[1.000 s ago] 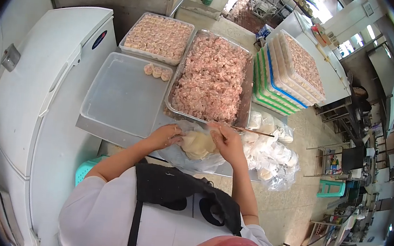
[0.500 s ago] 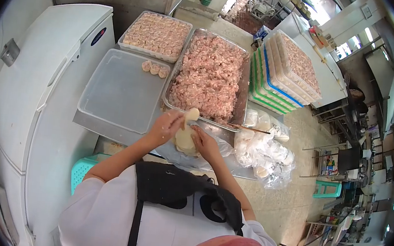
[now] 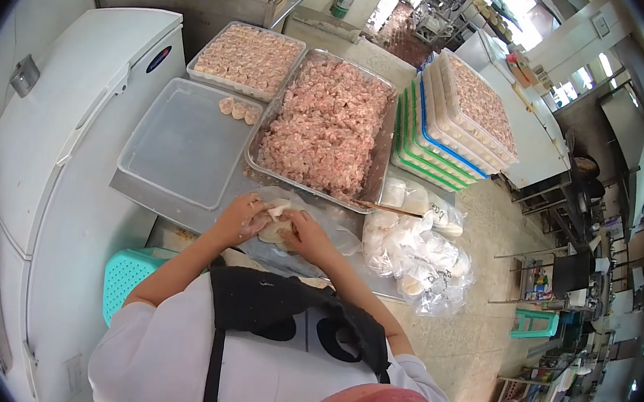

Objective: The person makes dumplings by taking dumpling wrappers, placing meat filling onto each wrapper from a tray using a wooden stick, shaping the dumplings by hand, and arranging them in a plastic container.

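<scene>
Pale round dumpling wrappers (image 3: 275,232) lie in a stack on a clear plastic bag at the near table edge. My left hand (image 3: 243,219) has its fingers closed on the wrappers' left side, where one is folded up. From the right, my right hand (image 3: 308,237) grips the same wrappers with bent fingers. Just beyond is a metal tray (image 3: 381,156) heaped with ground meat filling (image 3: 330,120). A stick-like handle (image 3: 399,210) juts from its near right corner. At the left, a plastic tray (image 3: 180,145) holds three filled dumplings (image 3: 239,110) at its far right.
Behind stands a tray full of dumplings (image 3: 246,58). Stacked trays (image 3: 453,124) rise at the right, with bagged wrappers (image 3: 418,249) nearer. A white freezer (image 3: 72,138) borders the left side; a turquoise stool (image 3: 128,279) sits below the table.
My left hand has come down from a raised wrapper to the stack. Both hands now meet over the wrappers, and one wrapper is folded between them. The view has shifted slightly.
</scene>
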`<state>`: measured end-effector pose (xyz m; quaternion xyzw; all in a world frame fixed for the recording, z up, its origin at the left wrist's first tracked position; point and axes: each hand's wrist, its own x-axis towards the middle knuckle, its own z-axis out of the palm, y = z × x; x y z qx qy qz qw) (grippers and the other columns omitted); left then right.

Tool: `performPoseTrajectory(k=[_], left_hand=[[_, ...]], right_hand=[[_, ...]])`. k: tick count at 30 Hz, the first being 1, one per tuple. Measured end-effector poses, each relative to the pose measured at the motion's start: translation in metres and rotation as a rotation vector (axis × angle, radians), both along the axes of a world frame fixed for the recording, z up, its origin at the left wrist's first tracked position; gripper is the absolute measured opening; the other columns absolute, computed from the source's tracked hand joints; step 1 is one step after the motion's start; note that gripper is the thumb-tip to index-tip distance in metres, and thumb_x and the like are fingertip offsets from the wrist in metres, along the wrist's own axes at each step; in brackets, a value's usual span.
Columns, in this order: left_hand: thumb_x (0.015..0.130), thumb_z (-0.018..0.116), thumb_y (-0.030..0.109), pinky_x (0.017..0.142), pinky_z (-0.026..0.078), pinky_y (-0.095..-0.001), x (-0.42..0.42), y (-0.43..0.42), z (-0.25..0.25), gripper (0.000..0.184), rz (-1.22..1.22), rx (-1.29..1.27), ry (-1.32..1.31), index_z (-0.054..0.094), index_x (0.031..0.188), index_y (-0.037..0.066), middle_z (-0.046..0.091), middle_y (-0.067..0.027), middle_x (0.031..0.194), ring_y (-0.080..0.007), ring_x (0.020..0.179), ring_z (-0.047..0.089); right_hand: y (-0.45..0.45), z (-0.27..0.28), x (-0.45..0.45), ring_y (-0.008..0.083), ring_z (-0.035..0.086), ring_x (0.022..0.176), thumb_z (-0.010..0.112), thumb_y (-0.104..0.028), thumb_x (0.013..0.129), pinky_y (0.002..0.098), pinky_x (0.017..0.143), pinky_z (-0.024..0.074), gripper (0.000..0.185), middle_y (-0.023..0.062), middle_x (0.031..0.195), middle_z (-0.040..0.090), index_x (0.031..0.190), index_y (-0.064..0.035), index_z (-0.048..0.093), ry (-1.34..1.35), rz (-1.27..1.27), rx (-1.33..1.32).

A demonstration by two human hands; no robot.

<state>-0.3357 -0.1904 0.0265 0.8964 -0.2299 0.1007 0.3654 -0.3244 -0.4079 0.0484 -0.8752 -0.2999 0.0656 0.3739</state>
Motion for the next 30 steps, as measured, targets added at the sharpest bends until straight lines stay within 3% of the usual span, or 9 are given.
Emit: performPoseTrajectory(k=[6,9,12,16,17,19,22,24,30], left_hand=[[0.080,0.068,0.022,0.076,0.047,-0.0394,0.017,0.000,-0.011,0.024,0.169,-0.186,0.149,0.064,0.097,0.005,0.061,-0.0135,0.091,-0.0329,0.084,0.059],[0.084,0.067,0.024,0.074,0.047,-0.0362,0.021,0.002,0.033,0.024,0.116,-0.297,0.189,0.065,0.097,0.004,0.062,-0.0113,0.087,-0.0275,0.081,0.059],[0.088,0.064,0.021,0.072,0.046,-0.0324,0.021,-0.009,0.039,0.021,-0.098,-0.545,0.327,0.065,0.098,0.003,0.062,-0.0069,0.086,-0.0186,0.079,0.058],[0.091,0.059,0.019,0.071,0.046,-0.0284,0.026,-0.007,0.034,0.020,-0.183,-0.719,0.601,0.064,0.103,0.003,0.061,-0.0025,0.088,-0.0100,0.077,0.055],[0.091,0.060,0.019,0.071,0.046,-0.0279,0.027,-0.007,0.034,0.020,-0.141,-0.763,0.580,0.063,0.103,0.003,0.061,-0.0028,0.087,-0.0097,0.077,0.055],[0.090,0.062,0.018,0.071,0.047,-0.0268,0.027,-0.007,0.034,0.020,-0.054,-0.850,0.535,0.061,0.103,0.003,0.062,-0.0033,0.087,-0.0091,0.076,0.055],[0.087,0.066,0.018,0.072,0.047,-0.0268,0.022,-0.004,0.045,0.023,-0.053,-0.681,0.356,0.059,0.103,0.003,0.061,-0.0027,0.084,-0.0100,0.079,0.057],[0.085,0.067,0.019,0.072,0.047,-0.0273,0.018,-0.009,0.054,0.024,-0.193,-0.663,0.423,0.059,0.101,0.003,0.061,-0.0034,0.083,-0.0112,0.079,0.058],[0.085,0.067,0.023,0.073,0.048,-0.0278,0.021,-0.005,0.060,0.025,-0.278,-0.518,0.509,0.062,0.097,0.001,0.063,-0.0057,0.083,-0.0133,0.079,0.060]], right_hand=[[-0.037,-0.023,0.024,0.0140,0.050,0.078,0.063,-0.016,0.088,0.0262,0.071,0.0433,0.038,0.0033,0.089,0.051,0.124,-0.0082,0.054,0.497,0.061,0.258],[-0.027,0.018,0.021,0.0120,0.051,0.080,0.063,-0.017,0.089,0.0253,0.072,0.0438,0.039,0.0022,0.095,0.054,0.126,-0.0072,0.053,0.159,-0.100,0.173],[-0.001,0.036,0.015,0.0101,0.051,0.081,0.062,-0.018,0.090,0.0257,0.072,0.0440,0.041,0.0015,0.099,0.055,0.127,-0.0059,0.051,0.155,-0.102,0.489],[-0.005,0.033,0.024,0.0095,0.053,0.079,0.064,-0.017,0.090,0.0250,0.070,0.0435,0.021,0.0033,0.088,0.058,0.103,-0.0011,0.063,0.346,-0.180,0.499],[-0.007,0.034,0.024,0.0093,0.053,0.072,0.066,-0.016,0.088,0.0244,0.066,0.0430,0.016,0.0023,0.077,0.058,0.089,-0.0003,0.065,0.273,-0.269,0.470],[-0.010,0.055,0.020,0.0096,0.051,0.067,0.067,-0.017,0.087,0.0252,0.061,0.0420,0.016,0.0016,0.072,0.056,0.086,-0.0008,0.064,0.249,-0.325,0.376],[-0.006,0.058,0.018,0.0107,0.049,0.059,0.069,-0.017,0.085,0.0272,0.055,0.0398,0.018,0.0028,0.062,0.051,0.078,-0.0017,0.064,0.071,-0.325,0.251],[0.004,0.056,0.014,0.0111,0.047,0.058,0.070,-0.017,0.084,0.0280,0.055,0.0389,0.020,0.0046,0.061,0.050,0.074,-0.0013,0.062,0.019,-0.323,0.157],[0.037,0.046,0.010,0.0130,0.043,0.057,0.064,-0.016,0.089,0.0292,0.055,0.0372,0.027,0.0050,0.058,0.043,0.069,-0.0001,0.055,0.072,-0.360,0.421]])
